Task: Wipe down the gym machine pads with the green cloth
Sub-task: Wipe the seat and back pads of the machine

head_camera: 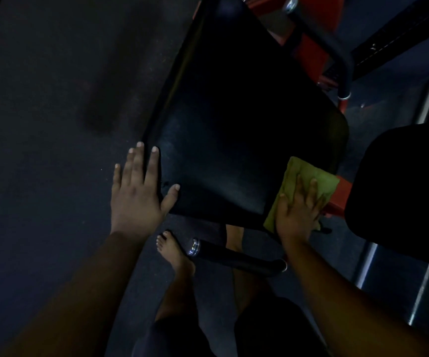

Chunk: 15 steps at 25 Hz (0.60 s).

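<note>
A large black seat pad [234,119] of a gym machine fills the middle of the head view. The green cloth [308,179] lies folded over the pad's near right corner. My right hand [298,210] presses flat on the cloth with its fingers spread. My left hand [138,191] rests flat on the pad's near left corner, with the thumb and index finger on the pad and the other fingers past its edge.
The red machine frame [311,55] runs behind and to the right of the pad. A second black pad [401,191] stands at the right. A black handle bar with a chrome end [223,253] sits below the pad, near my bare foot [174,253]. Dark rubber floor [40,124] lies to the left.
</note>
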Motion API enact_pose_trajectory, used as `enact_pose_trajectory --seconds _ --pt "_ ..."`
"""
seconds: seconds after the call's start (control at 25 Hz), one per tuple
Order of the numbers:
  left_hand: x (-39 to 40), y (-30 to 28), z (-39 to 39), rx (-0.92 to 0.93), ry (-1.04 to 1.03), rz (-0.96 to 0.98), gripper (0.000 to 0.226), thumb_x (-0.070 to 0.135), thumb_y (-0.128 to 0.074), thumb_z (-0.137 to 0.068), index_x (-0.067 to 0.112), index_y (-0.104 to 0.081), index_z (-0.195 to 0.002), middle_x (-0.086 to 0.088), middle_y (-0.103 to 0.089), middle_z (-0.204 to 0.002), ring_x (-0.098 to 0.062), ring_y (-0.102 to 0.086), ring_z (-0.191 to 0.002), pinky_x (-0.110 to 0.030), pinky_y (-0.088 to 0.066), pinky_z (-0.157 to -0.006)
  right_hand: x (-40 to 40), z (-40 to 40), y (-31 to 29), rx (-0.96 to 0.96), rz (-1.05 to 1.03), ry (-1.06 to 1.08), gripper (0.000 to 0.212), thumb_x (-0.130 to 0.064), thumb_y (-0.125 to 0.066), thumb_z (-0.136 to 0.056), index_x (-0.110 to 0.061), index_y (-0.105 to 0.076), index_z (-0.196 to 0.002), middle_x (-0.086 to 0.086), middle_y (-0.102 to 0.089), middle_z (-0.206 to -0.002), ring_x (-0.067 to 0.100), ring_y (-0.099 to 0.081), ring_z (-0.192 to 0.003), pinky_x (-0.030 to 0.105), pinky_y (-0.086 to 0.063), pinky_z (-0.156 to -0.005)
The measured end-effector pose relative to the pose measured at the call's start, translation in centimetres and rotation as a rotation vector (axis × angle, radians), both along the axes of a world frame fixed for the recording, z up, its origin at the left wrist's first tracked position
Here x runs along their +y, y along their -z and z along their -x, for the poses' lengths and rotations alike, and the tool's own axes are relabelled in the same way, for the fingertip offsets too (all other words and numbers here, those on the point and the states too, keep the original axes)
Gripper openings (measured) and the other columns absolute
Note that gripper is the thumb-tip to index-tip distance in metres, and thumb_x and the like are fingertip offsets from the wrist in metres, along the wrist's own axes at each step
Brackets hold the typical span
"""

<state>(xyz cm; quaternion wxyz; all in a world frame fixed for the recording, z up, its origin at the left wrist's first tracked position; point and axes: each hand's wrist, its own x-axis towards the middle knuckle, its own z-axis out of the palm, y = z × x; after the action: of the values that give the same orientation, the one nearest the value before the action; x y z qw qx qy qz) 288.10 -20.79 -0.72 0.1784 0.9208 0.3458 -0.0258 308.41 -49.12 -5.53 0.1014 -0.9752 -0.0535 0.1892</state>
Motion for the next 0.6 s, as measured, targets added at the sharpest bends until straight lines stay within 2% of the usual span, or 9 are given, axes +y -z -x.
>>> enact_pose_trajectory --seconds 0.04,0.08,0.16,0.24,0.4,0.48,0.56,0.6 --pt "0.0 0.0 0.1 -0.007 -0.001 -0.004 0.082 0.061 -0.039 -0.097 0.015 -0.018 -0.161 -0.014 -0.010 -0.169 -0.031 -0.012 -0.156 -0.055 -0.015 -0.124 2.0 1.0 -0.5 -0.007 -0.011 0.025 0.077 -0.060 -0.022 -0.088 -0.031 -0.024 -0.159 0.002 -0.008 -0.170 0.043 -0.002 -0.153 0.065 -0.012 -0.119" --pt "0.1 0.0 0.1 -0.015 -0.003 -0.004 0.081 0.060 -0.038 -0.097 0.015 -0.018 -0.161 -0.013 -0.011 -0.169 -0.030 -0.012 -0.156 -0.055 -0.015 -0.124 4.2 2.5 -1.1 -0.013 -0.028 -0.035 0.075 -0.057 -0.023 -0.089 -0.033 -0.024 -0.159 0.001 -0.010 -0.170 0.044 -0.008 -0.152 0.067 -0.018 -0.116" --pt "0.2 -0.1 0.2 -0.060 -0.015 0.033 0.078 0.059 -0.034 -0.099 0.015 -0.018 -0.161 -0.011 -0.012 -0.169 -0.027 -0.012 -0.156 -0.053 -0.014 -0.125 8.3 6.1 -2.4 -0.037 -0.087 -0.328 0.069 -0.052 -0.033 -0.091 -0.037 -0.024 -0.158 -0.001 -0.013 -0.169 0.045 -0.011 -0.152 0.068 -0.024 -0.112" --pt "0.3 -0.3 0.6 -0.181 -0.055 0.158 0.074 0.055 -0.030 -0.102 0.014 -0.016 -0.162 -0.007 -0.014 -0.170 -0.020 -0.011 -0.157 -0.052 -0.012 -0.126 12.5 8.7 -3.9 -0.060 -0.182 -0.591 0.064 -0.052 -0.040 -0.094 -0.041 -0.027 -0.156 -0.004 -0.014 -0.169 0.044 -0.004 -0.153 0.068 -0.022 -0.111" --pt "0.5 -0.4 1.1 -0.437 -0.245 0.444 0.073 0.048 -0.027 -0.103 0.014 -0.003 -0.162 0.001 -0.006 -0.170 -0.012 -0.007 -0.157 -0.053 -0.007 -0.126 20.4 6.0 -5.7 -0.191 -0.181 -1.070 0.063 -0.055 -0.043 -0.096 -0.045 -0.025 -0.156 -0.007 -0.012 -0.169 0.042 0.000 -0.154 0.071 -0.020 -0.112" --pt "0.7 -0.1 1.2 -0.500 -0.306 0.536 0.073 0.047 -0.028 -0.102 0.016 0.000 -0.162 0.008 -0.001 -0.169 -0.013 -0.005 -0.157 -0.058 -0.009 -0.125 23.2 4.3 -5.5 -0.223 -0.170 -1.029 0.060 -0.056 -0.043 -0.096 -0.045 -0.030 -0.154 -0.007 -0.015 -0.168 0.041 -0.002 -0.154 0.072 -0.021 -0.111" --pt "0.5 -0.1 1.5 -0.563 -0.376 0.641 0.072 0.047 -0.030 -0.100 0.025 0.001 -0.161 0.016 0.000 -0.167 -0.009 -0.005 -0.156 -0.058 -0.010 -0.125 23.2 6.3 -5.8 -0.206 -0.160 -0.885 0.060 -0.055 -0.042 -0.097 -0.044 -0.030 -0.154 -0.006 -0.013 -0.169 0.041 -0.001 -0.154 0.071 -0.020 -0.112" --pt "0.5 -0.1 1.7 -0.589 -0.426 0.690 0.071 0.047 -0.031 -0.099 0.030 0.001 -0.160 0.020 -0.001 -0.166 -0.006 -0.006 -0.155 -0.057 -0.010 -0.126 21.9 7.9 -5.7 -0.195 -0.158 -0.902 0.061 -0.055 -0.042 -0.097 -0.044 -0.027 -0.155 -0.006 -0.011 -0.169 0.041 0.001 -0.154 0.070 -0.019 -0.113"
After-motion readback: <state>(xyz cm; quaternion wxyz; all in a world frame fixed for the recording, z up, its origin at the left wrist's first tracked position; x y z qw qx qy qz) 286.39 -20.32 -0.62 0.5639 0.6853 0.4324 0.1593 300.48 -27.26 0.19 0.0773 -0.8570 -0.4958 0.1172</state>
